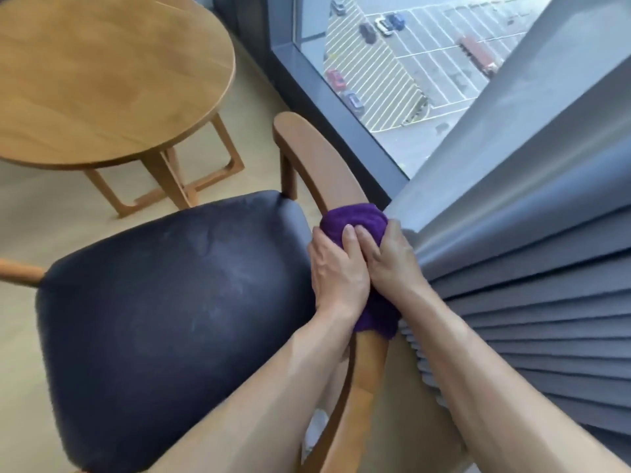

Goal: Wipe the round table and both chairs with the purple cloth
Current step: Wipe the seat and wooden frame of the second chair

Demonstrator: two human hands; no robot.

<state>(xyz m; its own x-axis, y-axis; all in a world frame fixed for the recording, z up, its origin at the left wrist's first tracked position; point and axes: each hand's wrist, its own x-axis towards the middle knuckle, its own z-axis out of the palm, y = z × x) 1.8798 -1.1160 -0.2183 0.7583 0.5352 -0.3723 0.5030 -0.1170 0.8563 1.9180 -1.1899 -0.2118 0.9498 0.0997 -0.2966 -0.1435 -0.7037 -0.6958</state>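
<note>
The purple cloth point(355, 221) is wrapped around the curved wooden armrest point(314, 155) of a chair with a dark padded seat point(170, 295). My left hand point(338, 268) and my right hand point(392, 257) sit side by side on that armrest, both gripping the cloth, fingers curled over it. More of the cloth hangs below my wrists. The round wooden table point(102, 73) stands at the upper left, beyond the chair. Only this one chair is in view.
A floor-to-ceiling window point(409, 63) runs along the right, its dark frame close to the armrest. Grey pleated curtains point(529, 268) hang right beside my right arm. Light wooden floor point(51, 206) lies between the table legs and the chair.
</note>
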